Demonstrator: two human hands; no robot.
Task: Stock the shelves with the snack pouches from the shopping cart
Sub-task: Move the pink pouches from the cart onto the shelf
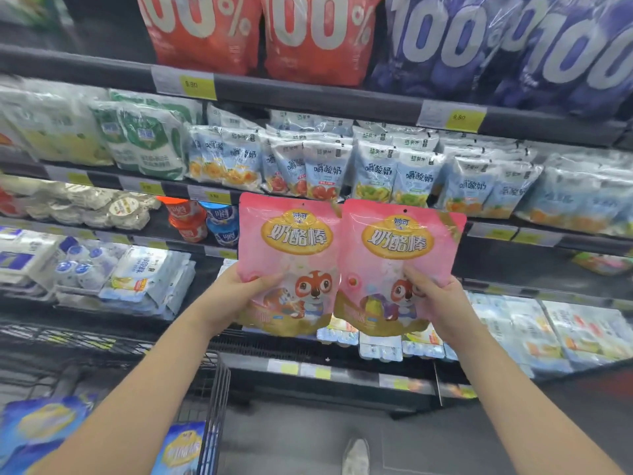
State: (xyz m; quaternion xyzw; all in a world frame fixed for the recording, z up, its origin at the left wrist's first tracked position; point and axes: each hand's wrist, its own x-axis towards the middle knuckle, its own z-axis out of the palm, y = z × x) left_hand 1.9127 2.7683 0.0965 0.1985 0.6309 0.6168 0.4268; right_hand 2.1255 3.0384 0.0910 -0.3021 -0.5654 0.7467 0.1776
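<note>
Nearest the lens, blue snack pouches [44, 423] are seen lying in the wire shopping cart [215, 389], below the left forearm. A white shoe [356, 457] is seen on the floor between the two arms.

The left pink pouch [291, 241] is pinched low on its outer edge by the left hand [239, 293]. The thumb [270, 279] is laid across the front, and the other fingers are hidden behind the pouch. The right pink pouch [397, 245] is pinched in the same way by the right hand [435, 296], thumb [414, 275] in front and the remaining fingers hidden behind.

Both pouches are held upright between the hands, side by side, with their inner edges touching, in front of the shelves.

Just above the pouch tops, pale blue yogurt pouches [325, 169] are stood in rows. To the left of the left thumb, orange and blue cups [205, 219] are shelved. Well above, red bags [205, 29] and purple bags [445, 46] are stacked over yellow price tags [198, 84].
</note>
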